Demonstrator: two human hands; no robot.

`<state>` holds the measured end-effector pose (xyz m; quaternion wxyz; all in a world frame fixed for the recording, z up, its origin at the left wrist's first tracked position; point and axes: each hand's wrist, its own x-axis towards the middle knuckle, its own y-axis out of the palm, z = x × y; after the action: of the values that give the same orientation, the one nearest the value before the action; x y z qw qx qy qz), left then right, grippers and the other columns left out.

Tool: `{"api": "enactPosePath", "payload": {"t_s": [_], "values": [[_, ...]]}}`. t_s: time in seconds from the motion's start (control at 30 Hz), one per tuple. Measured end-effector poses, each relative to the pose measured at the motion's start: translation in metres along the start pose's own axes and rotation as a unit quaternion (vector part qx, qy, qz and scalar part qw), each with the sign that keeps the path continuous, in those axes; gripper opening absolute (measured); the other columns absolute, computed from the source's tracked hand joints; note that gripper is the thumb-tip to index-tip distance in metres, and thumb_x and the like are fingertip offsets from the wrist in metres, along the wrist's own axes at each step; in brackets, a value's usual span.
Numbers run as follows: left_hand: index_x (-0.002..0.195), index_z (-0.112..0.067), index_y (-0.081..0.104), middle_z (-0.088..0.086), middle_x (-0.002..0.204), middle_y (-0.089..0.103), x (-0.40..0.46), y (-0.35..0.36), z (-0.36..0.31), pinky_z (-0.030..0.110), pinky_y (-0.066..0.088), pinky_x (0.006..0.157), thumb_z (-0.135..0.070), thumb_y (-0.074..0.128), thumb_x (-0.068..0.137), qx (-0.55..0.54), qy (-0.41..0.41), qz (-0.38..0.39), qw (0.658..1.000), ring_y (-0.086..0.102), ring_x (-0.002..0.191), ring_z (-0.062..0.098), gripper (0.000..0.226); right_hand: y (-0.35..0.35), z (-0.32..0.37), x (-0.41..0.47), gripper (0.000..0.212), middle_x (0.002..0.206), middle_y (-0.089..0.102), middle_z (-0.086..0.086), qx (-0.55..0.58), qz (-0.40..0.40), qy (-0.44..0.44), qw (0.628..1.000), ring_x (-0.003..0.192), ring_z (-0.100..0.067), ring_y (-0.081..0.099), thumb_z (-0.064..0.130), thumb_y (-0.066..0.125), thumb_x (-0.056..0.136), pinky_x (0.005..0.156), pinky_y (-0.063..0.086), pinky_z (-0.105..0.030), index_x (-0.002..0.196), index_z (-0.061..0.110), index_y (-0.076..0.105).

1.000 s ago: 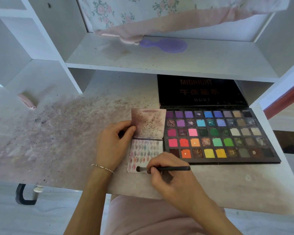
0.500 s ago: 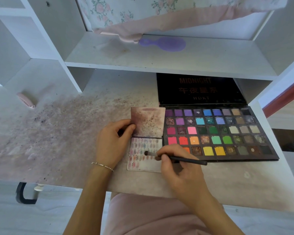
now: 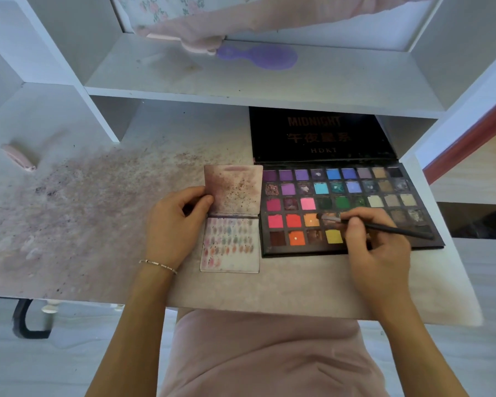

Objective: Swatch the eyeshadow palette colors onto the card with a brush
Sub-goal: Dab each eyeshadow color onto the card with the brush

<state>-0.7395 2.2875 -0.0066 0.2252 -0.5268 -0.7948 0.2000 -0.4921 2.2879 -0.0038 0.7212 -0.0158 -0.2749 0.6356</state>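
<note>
A: Where did we have the brush (image 3: 384, 228)?

B: Our right hand (image 3: 378, 247) pinched its black handle between thumb and curled fingers, and the bristle tip lay on a brownish pan in the fourth row of the eyeshadow palette (image 3: 350, 206), just right of the orange one.

A: And the card (image 3: 231, 245)?

B: It lay flat on the tabletop (image 3: 98, 239), touching the palette's left edge, with rows of small swatches across its lower leaf. Our left hand (image 3: 172, 224) pinched the left edge of its raised upper leaf (thumb in front, fingers curled behind).

A: What room did we have to move?

B: The palette's near edge sat a little back from the tabletop's front edge, and a bare strip ran below the card. To the left the surface stretched wide, though dusted with powder. The shelf (image 3: 241, 78) overhung the palette's upright lid (image 3: 321, 134), and a white side panel stood close on the right.

A: Anything hard to make out?

B: Our right hand covered several pans in the lower rows. A purple hairbrush (image 3: 264, 57) on the shelf lay partly under pink cloth (image 3: 212, 21), and a small pink object (image 3: 19, 157) at the far left was too blurred to name.
</note>
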Motion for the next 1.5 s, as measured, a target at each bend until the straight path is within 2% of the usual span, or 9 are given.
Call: {"api": "enactPosePath", "payload": {"t_s": [0.23, 0.4, 0.57, 0.73, 1.03, 1.17, 1.23, 1.37, 1.5], "values": [[0.096, -0.015, 0.070, -0.013, 0.086, 0.063, 0.000, 0.001, 0.000, 0.036, 0.049, 0.081, -0.013, 0.059, 0.085, 0.010, 0.018, -0.009, 1.000, 0.063, 0.085, 0.019, 0.016, -0.005, -0.002, 0.002, 0.026, 0.071, 0.055, 0.014, -0.032, -0.002, 0.013, 0.999, 0.066, 0.004, 0.054, 0.012, 0.043, 0.083, 0.056, 0.041, -0.007, 0.078, 0.037, 0.049], [0.096, -0.017, 0.070, -0.015, 0.084, 0.062, 0.001, 0.002, 0.002, 0.020, 0.044, 0.075, -0.014, 0.059, 0.085, 0.007, 0.016, -0.007, 1.000, 0.061, 0.083, 0.014, 0.016, -0.006, -0.001, 0.002, 0.027, 0.071, 0.054, 0.016, -0.036, -0.002, 0.013, 0.999, 0.069, 0.012, 0.053, 0.012, 0.043, 0.083, 0.056, 0.041, -0.003, 0.078, 0.038, 0.047], [0.096, -0.017, 0.070, -0.015, 0.083, 0.062, 0.001, 0.002, 0.003, 0.020, 0.044, 0.074, -0.015, 0.058, 0.085, 0.012, 0.022, -0.010, 1.000, 0.061, 0.083, 0.014, 0.016, -0.006, -0.002, 0.002, 0.023, 0.071, 0.054, 0.018, -0.049, 0.001, 0.022, 0.999, 0.073, 0.012, 0.054, 0.012, 0.043, 0.081, 0.057, 0.041, -0.002, 0.075, 0.033, 0.048], [0.096, -0.019, 0.070, -0.023, 0.080, 0.059, 0.001, 0.002, 0.003, 0.017, 0.043, 0.073, -0.016, 0.058, 0.085, 0.020, 0.028, -0.012, 0.999, 0.059, 0.081, 0.011, 0.016, -0.006, -0.001, 0.002, 0.028, 0.073, 0.055, 0.016, -0.047, 0.003, 0.013, 0.999, 0.074, 0.010, 0.054, 0.012, 0.043, 0.081, 0.057, 0.040, -0.002, 0.076, 0.039, 0.046], [0.097, -0.020, 0.070, -0.027, 0.082, 0.058, 0.002, 0.002, 0.005, 0.018, 0.043, 0.073, -0.016, 0.058, 0.085, 0.019, 0.037, -0.009, 0.999, 0.059, 0.082, 0.009, 0.017, -0.007, 0.000, 0.002, 0.025, 0.072, 0.055, 0.014, -0.037, 0.001, 0.026, 0.999, 0.073, 0.011, 0.054, 0.013, 0.042, 0.080, 0.058, 0.042, -0.003, 0.075, 0.037, 0.048], [0.095, -0.020, 0.070, -0.025, 0.080, 0.058, 0.002, 0.002, 0.005, 0.027, 0.045, 0.073, -0.015, 0.059, 0.085, 0.019, 0.040, -0.015, 0.999, 0.059, 0.081, 0.011, 0.016, -0.006, 0.000, 0.002, 0.026, 0.072, 0.055, 0.015, -0.040, -0.012, 0.026, 0.999, 0.074, 0.011, 0.054, 0.012, 0.043, 0.079, 0.057, 0.041, -0.003, 0.074, 0.037, 0.048], [0.095, -0.020, 0.071, -0.028, 0.078, 0.057, 0.001, 0.002, 0.004, 0.022, 0.044, 0.072, -0.015, 0.059, 0.085, 0.020, 0.045, -0.016, 0.999, 0.058, 0.078, 0.006, 0.016, -0.005, 0.000, 0.001, 0.027, 0.074, 0.056, 0.016, -0.038, -0.014, 0.015, 0.999, 0.075, 0.008, 0.056, 0.012, 0.044, 0.080, 0.059, 0.042, -0.003, 0.076, 0.038, 0.048], [0.094, -0.019, 0.071, -0.028, 0.078, 0.057, 0.001, 0.002, 0.004, 0.014, 0.041, 0.070, -0.014, 0.059, 0.085, 0.015, 0.044, -0.015, 0.999, 0.056, 0.076, 0.000, 0.016, 0.004, 0.006, -0.002, 0.023, 0.078, 0.058, 0.018, -0.005, 0.006, -0.007, 1.000, 0.077, 0.006, 0.057, 0.016, 0.047, 0.082, 0.064, 0.041, -0.003, 0.080, 0.038, 0.051], [0.094, -0.019, 0.071, -0.030, 0.077, 0.056, 0.002, 0.002, 0.003, 0.008, 0.040, 0.069, -0.014, 0.059, 0.084, 0.015, 0.044, -0.016, 0.999, 0.055, 0.074, -0.005, 0.016, 0.025, 0.020, -0.010, 0.016, 0.081, 0.060, 0.022, 0.052, 0.069, -0.025, 0.996, 0.076, 0.009, 0.054, 0.023, 0.044, 0.080, 0.066, 0.038, -0.001, 0.080, 0.037, 0.051]]}}
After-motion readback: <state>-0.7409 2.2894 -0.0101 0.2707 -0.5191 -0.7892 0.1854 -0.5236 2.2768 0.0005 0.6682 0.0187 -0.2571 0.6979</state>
